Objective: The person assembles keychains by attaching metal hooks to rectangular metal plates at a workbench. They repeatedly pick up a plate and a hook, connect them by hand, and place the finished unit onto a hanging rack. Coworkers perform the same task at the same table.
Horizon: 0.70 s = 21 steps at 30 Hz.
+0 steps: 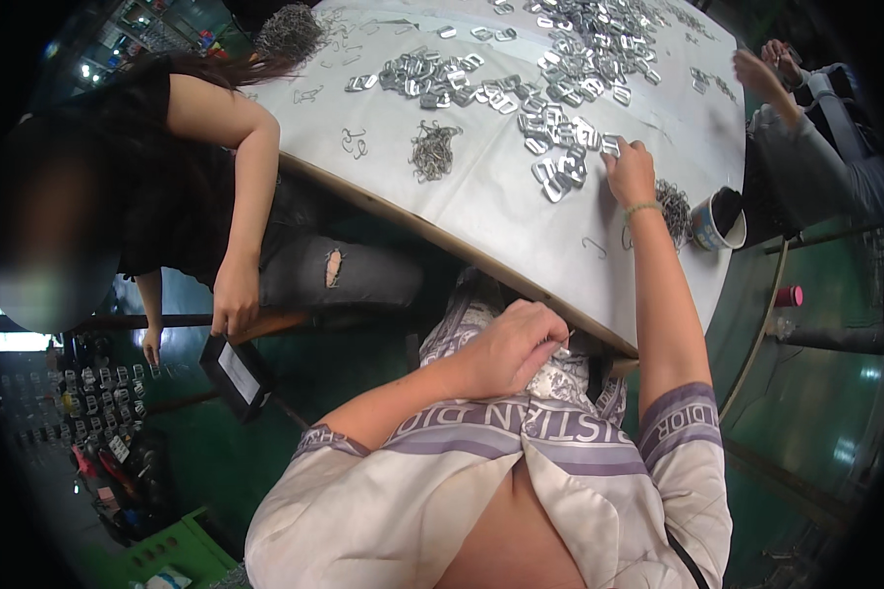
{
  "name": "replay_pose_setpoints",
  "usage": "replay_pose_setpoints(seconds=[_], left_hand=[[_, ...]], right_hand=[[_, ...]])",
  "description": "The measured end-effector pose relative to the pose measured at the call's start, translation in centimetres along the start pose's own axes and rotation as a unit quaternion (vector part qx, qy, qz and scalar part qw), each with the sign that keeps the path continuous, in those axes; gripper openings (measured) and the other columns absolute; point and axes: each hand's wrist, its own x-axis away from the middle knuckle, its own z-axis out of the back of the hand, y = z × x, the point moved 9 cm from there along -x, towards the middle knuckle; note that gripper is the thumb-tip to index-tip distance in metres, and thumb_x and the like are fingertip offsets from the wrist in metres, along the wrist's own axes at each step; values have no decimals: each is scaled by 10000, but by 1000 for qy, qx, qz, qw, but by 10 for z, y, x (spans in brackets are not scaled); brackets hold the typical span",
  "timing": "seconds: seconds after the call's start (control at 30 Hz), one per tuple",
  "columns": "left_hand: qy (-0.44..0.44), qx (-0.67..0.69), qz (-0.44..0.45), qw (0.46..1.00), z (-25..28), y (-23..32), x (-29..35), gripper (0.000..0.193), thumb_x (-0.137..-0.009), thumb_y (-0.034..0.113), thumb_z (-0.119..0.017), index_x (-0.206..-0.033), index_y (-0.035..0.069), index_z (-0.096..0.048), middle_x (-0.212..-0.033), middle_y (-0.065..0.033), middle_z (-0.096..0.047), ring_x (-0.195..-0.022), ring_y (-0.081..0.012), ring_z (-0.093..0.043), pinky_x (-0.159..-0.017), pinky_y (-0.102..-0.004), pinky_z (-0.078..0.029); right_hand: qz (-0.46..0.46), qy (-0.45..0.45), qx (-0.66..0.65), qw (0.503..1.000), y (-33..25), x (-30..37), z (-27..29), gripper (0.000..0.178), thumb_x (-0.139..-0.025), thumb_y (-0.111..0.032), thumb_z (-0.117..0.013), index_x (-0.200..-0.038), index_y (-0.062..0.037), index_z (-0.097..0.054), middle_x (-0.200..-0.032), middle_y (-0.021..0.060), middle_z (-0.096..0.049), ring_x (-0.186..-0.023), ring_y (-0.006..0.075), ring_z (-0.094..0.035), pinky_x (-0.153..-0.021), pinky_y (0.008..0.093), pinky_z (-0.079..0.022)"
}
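Right hand, fingers bent, touches one of many metal buckles; left hand is fisted, contents hidden.

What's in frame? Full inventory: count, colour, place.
flat silver metal buckle pieces: many, silver, spread over the upper middle of the table
bent grey wire hooks: several clumps plus loose ones, grey, on the table left of the buckle pieces and by the cup
white-covered work table: one, white top with a wooden edge, upper centre
blue-and-white cup: one, dark inside, at the table's right edge
pink-capped bottle: one, right, below the table
co-worker in black top: one, seated left, arm hanging down
second co-worker's hands: two, upper right
green floor: right and lower left
left hand: closed in a fist over the lap, contents hidden
right hand: fingertips on buckle pieces, green wristband
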Motion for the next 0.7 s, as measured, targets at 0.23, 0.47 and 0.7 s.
replay_pose_setpoints(seconds=[0.23,0.47,0.7], left_hand=[[16,2,19,1000,7,-8,5,153,-830,-31,-561,-959,48,-540,-935,-97,-600,-861,-281,-567,-841,-376,-410],[56,-27,14,998,14,-12,-5,168,-818,-42,-565,-959,45,-537,-890,-95,-595,-823,-290,-567,-797,-376,-424],[47,-61,-48,996,4,7,-17,208,-773,-60,-590,-948,32,-525,-829,-120,-560,-771,-313,-562,-811,-410,-418]], right_hand=[[23,-19,12,999,20,-33,-9,254,-843,-196,-671,-977,17,-636,-968,168,-630,-882,299,-648,-766,405,-530],[-63,-295,-602,740,-55,108,74,168,-827,-38,-665,-943,30,-564,-896,106,-666,-723,150,-645,-649,273,-524],[-171,-320,-593,719,-75,194,109,194,-863,-41,-653,-1037,46,-654,-860,42,-667,-730,67,-598,-654,203,-492]])
